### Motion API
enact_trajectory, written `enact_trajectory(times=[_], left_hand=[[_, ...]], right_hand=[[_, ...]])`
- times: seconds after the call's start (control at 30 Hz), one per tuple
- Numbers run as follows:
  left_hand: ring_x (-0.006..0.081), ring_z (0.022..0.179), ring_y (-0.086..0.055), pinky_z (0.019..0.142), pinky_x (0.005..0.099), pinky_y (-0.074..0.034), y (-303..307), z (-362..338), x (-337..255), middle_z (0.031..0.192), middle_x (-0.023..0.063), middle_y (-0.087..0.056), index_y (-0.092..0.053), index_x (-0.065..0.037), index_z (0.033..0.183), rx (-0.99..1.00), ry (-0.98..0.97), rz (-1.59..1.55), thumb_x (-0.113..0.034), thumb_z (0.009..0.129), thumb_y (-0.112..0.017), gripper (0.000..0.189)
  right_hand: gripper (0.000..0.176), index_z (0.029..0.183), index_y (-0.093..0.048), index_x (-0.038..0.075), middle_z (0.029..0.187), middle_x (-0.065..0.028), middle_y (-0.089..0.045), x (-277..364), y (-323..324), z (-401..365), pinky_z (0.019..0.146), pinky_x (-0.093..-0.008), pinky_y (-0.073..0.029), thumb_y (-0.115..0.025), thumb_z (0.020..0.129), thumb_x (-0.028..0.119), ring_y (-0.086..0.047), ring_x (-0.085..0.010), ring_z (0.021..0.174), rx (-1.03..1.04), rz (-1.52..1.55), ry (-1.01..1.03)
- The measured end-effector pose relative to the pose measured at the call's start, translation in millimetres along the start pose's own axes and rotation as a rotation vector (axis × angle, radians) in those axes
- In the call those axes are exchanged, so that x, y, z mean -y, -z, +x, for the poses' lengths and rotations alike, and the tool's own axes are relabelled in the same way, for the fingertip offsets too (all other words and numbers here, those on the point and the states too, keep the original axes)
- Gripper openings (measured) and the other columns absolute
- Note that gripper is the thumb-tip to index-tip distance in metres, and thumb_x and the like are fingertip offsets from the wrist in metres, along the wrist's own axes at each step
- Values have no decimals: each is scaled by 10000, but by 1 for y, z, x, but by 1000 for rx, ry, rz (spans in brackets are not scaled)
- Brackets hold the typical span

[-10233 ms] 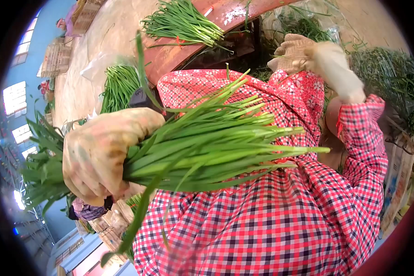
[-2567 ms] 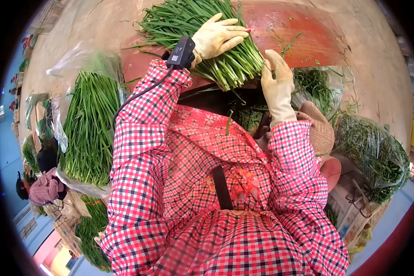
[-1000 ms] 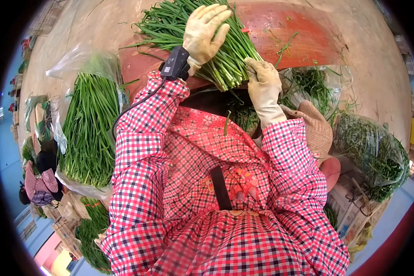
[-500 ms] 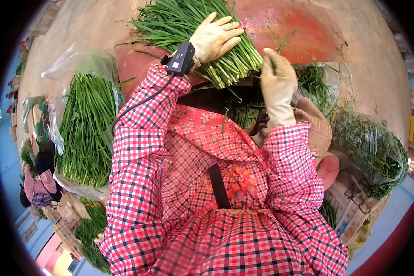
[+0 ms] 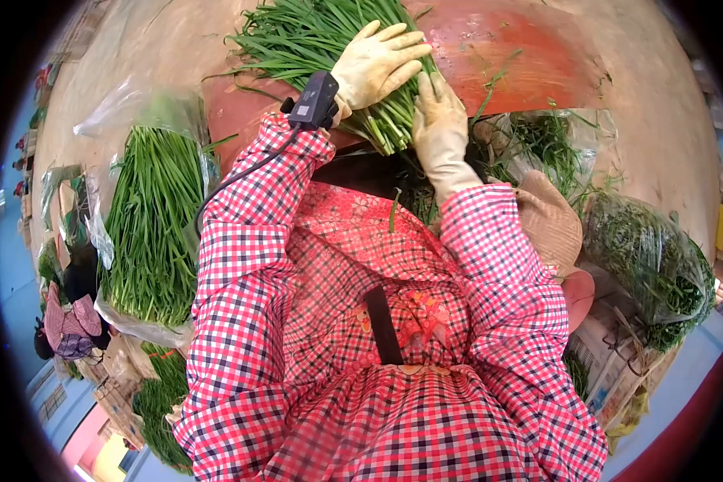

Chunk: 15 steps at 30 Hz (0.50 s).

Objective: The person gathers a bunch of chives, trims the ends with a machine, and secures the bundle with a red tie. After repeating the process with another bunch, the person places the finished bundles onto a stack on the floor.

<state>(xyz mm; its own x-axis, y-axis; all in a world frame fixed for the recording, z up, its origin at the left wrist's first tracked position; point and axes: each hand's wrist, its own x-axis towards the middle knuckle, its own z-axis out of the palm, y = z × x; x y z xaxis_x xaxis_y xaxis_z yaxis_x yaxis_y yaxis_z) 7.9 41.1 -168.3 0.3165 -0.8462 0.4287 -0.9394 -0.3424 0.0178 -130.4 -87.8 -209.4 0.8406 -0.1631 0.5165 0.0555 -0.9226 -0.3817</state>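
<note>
A large bunch of garlic chives (image 5: 297,48) lies on the red work surface, leaves toward the upper left and pale cut ends toward me. My left hand (image 5: 381,64), in a cream rubber glove, rests flat across the stems with its fingers spread. Against the right side of the cut stem ends (image 5: 390,132) is my right hand (image 5: 440,120), gloved alike, its fingers stretched out along the stems. A black device (image 5: 313,103) with a cable is strapped to my left wrist.
More chives (image 5: 153,217) lie in an opened plastic bag on the left. Loose green scraps (image 5: 546,145) lie on plastic to the right, near a bagged pile of greens (image 5: 651,257) and a woven tan hat (image 5: 548,221). The red board (image 5: 506,72) bears some leaf bits.
My right hand has moved left and slightly up, from beside the bunch onto its stem ends. My left hand has stayed in place on the chives.
</note>
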Motion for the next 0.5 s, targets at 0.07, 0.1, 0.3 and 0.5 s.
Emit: enact_trajectory(times=[0.07, 0.1, 0.3, 0.5], left_hand=[[241, 1280, -442, 1093, 446, -287, -2, -2, 0, 1367, 44, -525, -542, -163, 1324, 78, -16, 62, -291, 980, -444, 380], [239, 1290, -429, 1096, 439, -281, -2, -2, 0, 1368, 33, -524, -548, -168, 1318, 93, -7, 45, -304, 985, -436, 377], [249, 1271, -444, 1087, 449, -288, -4, -4, 0, 1347, 33, -539, -562, -172, 1300, 59, -9, 44, -313, 980, -447, 368], [238, 1281, -446, 1085, 450, -287, -9, -5, 1, 1349, 31, -545, -570, -172, 1296, 58, 13, 27, -316, 984, -443, 366]], right_hand=[[279, 1135, -656, 58, 1118, -185, -647, -8, 14, 5, 962, -401, -457, -622, 868, 132, -597, -330, 1078, -94, 248, -87], [260, 1121, -667, 58, 1093, -173, -662, -12, 24, 6, 936, -388, -475, -622, 869, 107, -615, -317, 1050, -155, 276, -115], [229, 1069, -691, 69, 939, -144, -704, 16, 64, -12, 802, -357, -529, -683, 847, 124, -676, -313, 845, -5, 436, -279], [232, 1052, -692, 83, 977, -136, -698, 22, 54, -11, 820, -361, -514, -660, 823, 88, -667, -294, 913, 155, 230, -255]])
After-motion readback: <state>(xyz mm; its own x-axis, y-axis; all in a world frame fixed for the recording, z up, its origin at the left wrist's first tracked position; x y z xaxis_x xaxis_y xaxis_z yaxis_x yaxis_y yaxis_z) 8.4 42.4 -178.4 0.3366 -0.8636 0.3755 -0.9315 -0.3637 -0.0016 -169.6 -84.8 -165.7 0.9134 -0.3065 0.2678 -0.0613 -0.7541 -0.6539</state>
